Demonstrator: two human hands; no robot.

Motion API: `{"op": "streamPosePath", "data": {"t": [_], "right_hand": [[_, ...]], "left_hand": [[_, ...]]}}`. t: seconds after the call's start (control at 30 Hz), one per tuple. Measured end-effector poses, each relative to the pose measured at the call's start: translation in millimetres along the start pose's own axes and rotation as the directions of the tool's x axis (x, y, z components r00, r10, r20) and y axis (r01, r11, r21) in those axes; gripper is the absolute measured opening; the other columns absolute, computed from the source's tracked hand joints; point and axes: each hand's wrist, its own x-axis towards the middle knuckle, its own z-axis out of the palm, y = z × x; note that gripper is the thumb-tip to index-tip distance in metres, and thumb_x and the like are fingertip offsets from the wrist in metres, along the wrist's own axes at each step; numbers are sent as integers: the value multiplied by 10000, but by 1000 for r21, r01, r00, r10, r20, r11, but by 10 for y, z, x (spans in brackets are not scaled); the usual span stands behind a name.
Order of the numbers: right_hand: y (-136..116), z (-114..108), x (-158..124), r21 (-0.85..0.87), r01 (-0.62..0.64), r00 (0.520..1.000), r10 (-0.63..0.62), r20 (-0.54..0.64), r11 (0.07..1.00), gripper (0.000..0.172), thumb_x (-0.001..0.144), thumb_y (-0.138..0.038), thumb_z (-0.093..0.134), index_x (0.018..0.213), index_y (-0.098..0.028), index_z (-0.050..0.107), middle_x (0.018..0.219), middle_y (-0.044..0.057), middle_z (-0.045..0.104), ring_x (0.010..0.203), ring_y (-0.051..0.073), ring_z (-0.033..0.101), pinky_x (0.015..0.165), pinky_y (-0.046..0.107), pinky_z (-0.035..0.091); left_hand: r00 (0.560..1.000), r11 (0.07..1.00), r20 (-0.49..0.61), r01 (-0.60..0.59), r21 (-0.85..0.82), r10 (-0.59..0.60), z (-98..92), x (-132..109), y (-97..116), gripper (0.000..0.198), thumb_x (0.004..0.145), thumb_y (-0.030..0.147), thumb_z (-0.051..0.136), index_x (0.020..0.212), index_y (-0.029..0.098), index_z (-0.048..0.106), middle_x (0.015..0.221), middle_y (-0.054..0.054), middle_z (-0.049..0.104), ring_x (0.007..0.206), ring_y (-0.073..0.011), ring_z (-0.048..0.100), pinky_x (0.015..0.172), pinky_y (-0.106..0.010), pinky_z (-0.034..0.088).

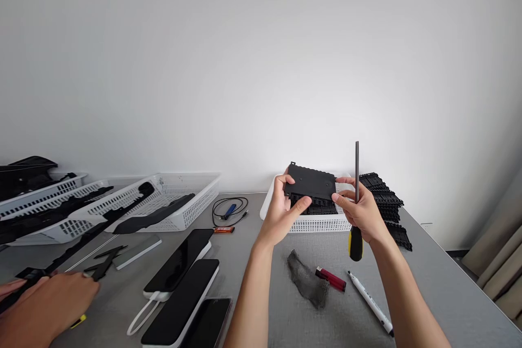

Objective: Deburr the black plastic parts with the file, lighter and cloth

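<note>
A flat black plastic panel [313,182] with a notched edge is held tilted above a white basket [322,224] containing more black parts. My left hand [282,209] grips its left side, fingers behind and thumb along the lower edge. My right hand [362,212] pinches the panel's right edge between thumb and fingertips. That same hand also keeps a file-like tool [356,174] upright, its dark shaft pointing up and its yellow-and-black handle below the palm. The exact kind of tool cannot be made out.
Stacked black panels [383,198] lie right of the basket. Nearer are a grey cloth [308,280], red lighter [332,279] and white marker [371,303]. Phones and power banks [181,299] lie left of my arms. Another person's hands [53,302] work at far left, near white baskets [179,220].
</note>
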Motion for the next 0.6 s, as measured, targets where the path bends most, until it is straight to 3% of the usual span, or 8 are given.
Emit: {"op": "streamPosePath", "data": {"t": [0.1, 0.23, 0.33, 0.43, 0.53, 0.6], "right_hand": [[28, 6, 13, -76, 54, 998, -57, -35, 996, 528, 735, -431, 806, 1179, -250, 585, 773, -40, 579, 466, 55, 351, 433, 224, 243], [71, 37, 29, -224, 96, 994, -107, -36, 970, 462, 739, -418, 786, 1127, -237, 612, 809, -11, 625, 536, 96, 458, 508, 255, 364], [82, 60, 30, -340, 104, 994, -110, 1, 935, 371, 769, -418, 754, 1070, -231, 644, 842, 27, 689, 613, 150, 564, 570, 291, 426], [54, 41, 26, -370, 124, 992, -119, 35, 921, 346, 781, -459, 745, 1024, -229, 657, 884, 49, 719, 695, 191, 627, 609, 306, 451], [3, -34, 19, -368, 150, 989, -134, 69, 918, 396, 758, -530, 767, 981, -220, 659, 910, 44, 698, 685, 177, 601, 594, 286, 423], [-27, -96, 12, -376, 165, 986, -148, 73, 912, 395, 804, -586, 711, 877, -204, 637, 812, 22, 641, 622, 146, 524, 551, 264, 356]], "left_hand": [[995, 993, -74, 54, -103, -62, 26, 32, 13, 522, 788, 379, 776, 1144, 295, 404, 1370, -79, 567, 1054, -178, 673, 901, -324, 552], [961, 984, -208, 179, -24, -180, -2, 47, -14, 751, 713, 372, 826, 1342, 288, 425, 1309, -108, 624, 1062, -227, 683, 869, -350, 573], [953, 972, -252, 201, 124, -166, -26, 47, -32, 663, 678, 352, 843, 1276, 245, 578, 1173, -102, 688, 1018, -245, 686, 821, -342, 569], [964, 976, -219, 180, 125, -150, -36, 58, -32, 503, 653, 306, 836, 1117, 202, 671, 1045, -75, 721, 925, -235, 691, 789, -339, 558], [974, 979, -186, 155, 135, -129, -52, 74, -27, 356, 646, 265, 814, 974, 186, 700, 988, -53, 729, 942, -233, 681, 841, -344, 532], [979, 975, -180, 128, 184, -95, -72, 78, -19, 290, 655, 250, 800, 923, 194, 705, 970, -41, 732, 979, -236, 670, 895, -353, 506]]}}
